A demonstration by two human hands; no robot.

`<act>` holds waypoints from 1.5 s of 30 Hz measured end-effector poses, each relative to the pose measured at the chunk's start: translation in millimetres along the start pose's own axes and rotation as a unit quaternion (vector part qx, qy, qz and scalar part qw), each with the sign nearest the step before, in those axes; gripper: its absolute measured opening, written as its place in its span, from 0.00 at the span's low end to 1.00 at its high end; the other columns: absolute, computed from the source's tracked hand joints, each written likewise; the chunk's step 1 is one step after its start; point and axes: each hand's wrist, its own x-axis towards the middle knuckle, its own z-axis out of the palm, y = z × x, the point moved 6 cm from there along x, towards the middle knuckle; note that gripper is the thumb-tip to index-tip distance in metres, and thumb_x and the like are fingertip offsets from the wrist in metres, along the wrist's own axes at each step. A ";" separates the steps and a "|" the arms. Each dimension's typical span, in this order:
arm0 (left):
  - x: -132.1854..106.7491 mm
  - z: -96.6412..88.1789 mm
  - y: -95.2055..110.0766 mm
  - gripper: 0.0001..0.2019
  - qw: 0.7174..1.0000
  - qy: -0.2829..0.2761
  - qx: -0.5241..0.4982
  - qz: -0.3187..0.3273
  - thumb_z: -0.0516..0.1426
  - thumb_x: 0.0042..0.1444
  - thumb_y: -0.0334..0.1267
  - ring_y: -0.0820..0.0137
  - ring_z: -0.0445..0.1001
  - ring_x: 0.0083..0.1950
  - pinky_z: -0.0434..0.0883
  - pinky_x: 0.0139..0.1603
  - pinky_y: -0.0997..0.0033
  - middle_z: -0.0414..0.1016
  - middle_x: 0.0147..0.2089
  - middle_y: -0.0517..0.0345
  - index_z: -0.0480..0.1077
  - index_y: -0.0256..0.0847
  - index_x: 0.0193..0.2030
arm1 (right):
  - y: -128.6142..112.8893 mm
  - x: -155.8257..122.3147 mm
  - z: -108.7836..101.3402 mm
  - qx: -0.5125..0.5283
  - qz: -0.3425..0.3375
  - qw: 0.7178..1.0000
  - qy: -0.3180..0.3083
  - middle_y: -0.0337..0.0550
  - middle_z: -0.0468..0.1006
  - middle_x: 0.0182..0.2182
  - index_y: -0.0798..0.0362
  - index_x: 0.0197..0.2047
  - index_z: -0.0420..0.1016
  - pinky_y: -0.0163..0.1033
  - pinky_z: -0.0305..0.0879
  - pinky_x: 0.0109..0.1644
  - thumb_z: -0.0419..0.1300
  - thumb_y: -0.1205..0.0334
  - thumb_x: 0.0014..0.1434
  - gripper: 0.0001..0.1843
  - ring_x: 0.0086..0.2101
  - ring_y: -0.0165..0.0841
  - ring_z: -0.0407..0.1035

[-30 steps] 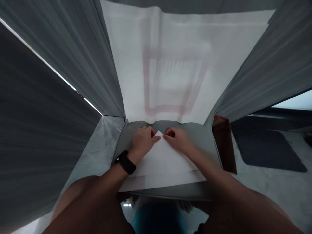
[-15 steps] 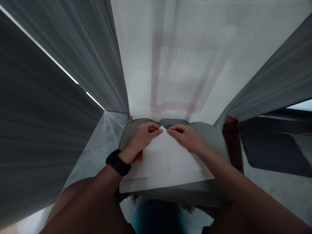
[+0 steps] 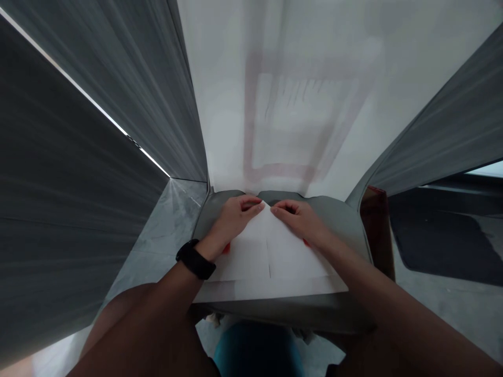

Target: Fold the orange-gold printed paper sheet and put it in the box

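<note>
A white sheet of paper [image 3: 251, 262], folded so that its far end comes to a point, lies on the grey seat of a chair [image 3: 341, 214]. A seam runs down its middle, and a straight strip lies along the near edge. My left hand [image 3: 238, 214] pinches the paper's peak from the left with thumb and fingers. From the right, my right hand [image 3: 298, 217] grips the sloping edge just beside the peak. Small red patches [image 3: 227, 248] show at both sides of the paper, partly covered by my wrists. A black watch [image 3: 196, 260] is on my left wrist.
The chair's backrest bears a large pale sheet [image 3: 298, 125] with faint reddish marks. Grey panels [image 3: 78, 209] rise on the left. To the right are a dark red-brown object [image 3: 379, 225] and a dark mat [image 3: 444, 241] on the floor. My legs flank a teal object [image 3: 257, 351] below.
The paper has turned slightly, its near left corner shifting away from me. My left hand has moved a little right and forward with the peak; my right hand is nearly still.
</note>
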 end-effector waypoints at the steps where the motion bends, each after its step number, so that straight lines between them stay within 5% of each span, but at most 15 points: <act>1: 0.2 0.5 0.1 0.08 1.000 -0.006 0.002 0.003 0.63 0.62 0.44 0.67 0.80 0.39 0.75 0.38 0.68 0.84 0.39 0.58 0.81 0.43 0.40 | -0.2 0.0 0.1 -0.003 -0.004 1.000 -0.001 0.37 0.82 0.29 0.46 0.32 0.81 0.36 0.64 0.29 0.63 0.52 0.60 0.10 0.29 0.33 0.72; 19: -7.9 3.0 4.7 0.13 0.999 -0.015 -0.031 -0.020 0.60 0.62 0.48 0.67 0.77 0.38 0.70 0.36 0.70 0.82 0.38 0.57 0.81 0.42 0.37 | -2.0 -1.1 1.5 -0.077 0.022 0.997 -0.015 0.42 0.83 0.34 0.47 0.35 0.80 0.41 0.68 0.37 0.58 0.49 0.63 0.14 0.36 0.39 0.76; 36: -4.1 5.9 4.3 0.13 0.999 -0.032 -0.033 -0.008 0.61 0.60 0.49 0.66 0.77 0.40 0.71 0.37 0.69 0.83 0.38 0.58 0.83 0.44 0.38 | 0.3 -2.0 3.9 -0.079 0.005 0.997 -0.003 0.43 0.81 0.32 0.48 0.36 0.81 0.41 0.66 0.37 0.60 0.49 0.62 0.14 0.34 0.37 0.72; 45: -6.1 2.8 8.5 0.12 0.997 0.021 -0.061 -0.032 0.64 0.57 0.49 0.67 0.76 0.37 0.69 0.34 0.71 0.82 0.35 0.58 0.83 0.44 0.33 | -1.9 -15.8 1.8 -0.014 0.035 0.998 -0.052 0.42 0.80 0.31 0.49 0.35 0.83 0.37 0.60 0.31 0.61 0.45 0.61 0.18 0.30 0.34 0.68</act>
